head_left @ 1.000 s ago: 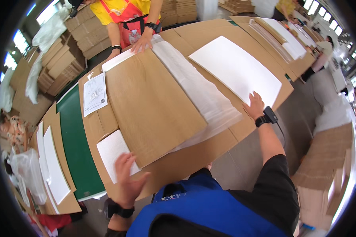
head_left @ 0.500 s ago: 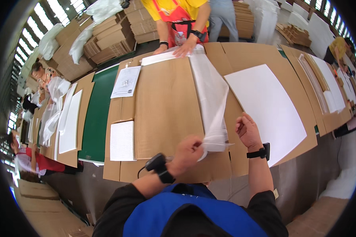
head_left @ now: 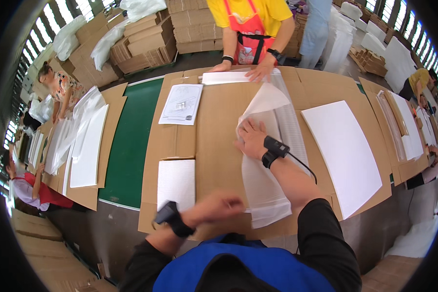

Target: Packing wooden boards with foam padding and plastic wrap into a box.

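A brown panel (head_left: 219, 146) lies flat on an opened cardboard sheet (head_left: 321, 87) in front of me. Translucent foam wrap (head_left: 270, 197) runs along the panel's right side, its far part folded over leftward onto the panel. My right hand (head_left: 253, 138) rests on that wrap with its fingers spread. Over the panel's near end is my left hand (head_left: 216, 207); motion smears its fingers, so what they do is unclear. At the far end, a co-worker's hands (head_left: 260, 73) press by a white strip (head_left: 228, 78).
A printed sheet (head_left: 181, 103) with a small bag on it and a white block (head_left: 176, 182) lie left of the panel. Right of it is a large white board (head_left: 343, 155). A green surface (head_left: 131, 141) shows at left. Other people work at both sides.
My right hand has moved left onto the foam wrap, which now folds farther over the panel. My left hand has come away from the wrap's near end. The whole view has shifted.
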The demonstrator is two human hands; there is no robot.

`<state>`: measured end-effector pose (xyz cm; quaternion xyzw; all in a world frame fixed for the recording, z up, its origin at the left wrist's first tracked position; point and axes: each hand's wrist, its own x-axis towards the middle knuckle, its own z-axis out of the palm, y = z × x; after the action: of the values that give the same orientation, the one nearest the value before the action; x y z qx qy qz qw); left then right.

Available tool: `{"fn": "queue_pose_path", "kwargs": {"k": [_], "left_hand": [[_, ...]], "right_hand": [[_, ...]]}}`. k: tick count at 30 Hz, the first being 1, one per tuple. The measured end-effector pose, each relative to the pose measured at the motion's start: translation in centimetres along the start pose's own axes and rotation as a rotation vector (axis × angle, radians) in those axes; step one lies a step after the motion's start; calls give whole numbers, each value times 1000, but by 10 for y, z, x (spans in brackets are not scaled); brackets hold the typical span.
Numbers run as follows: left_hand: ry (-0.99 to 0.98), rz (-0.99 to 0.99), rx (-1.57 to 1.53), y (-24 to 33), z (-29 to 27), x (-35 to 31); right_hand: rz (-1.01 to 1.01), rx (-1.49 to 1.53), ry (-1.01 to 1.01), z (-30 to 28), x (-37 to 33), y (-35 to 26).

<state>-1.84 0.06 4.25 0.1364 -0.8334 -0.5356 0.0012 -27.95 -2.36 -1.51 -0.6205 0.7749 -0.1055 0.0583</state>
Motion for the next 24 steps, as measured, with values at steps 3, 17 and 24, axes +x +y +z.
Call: {"fn": "queue_pose_path", "kwargs": {"k": [3,17,24], "left_hand": [[583,-64,97,-46,-108,4],[891,-474,445,-157,-289,80],[769,-285,-594,-169,-279,83]], "right_hand": [[-141,-78,-67,5,9,-42],[167,-63,180,31,17,-31],[153,-55,204,32,27,-53]]}}
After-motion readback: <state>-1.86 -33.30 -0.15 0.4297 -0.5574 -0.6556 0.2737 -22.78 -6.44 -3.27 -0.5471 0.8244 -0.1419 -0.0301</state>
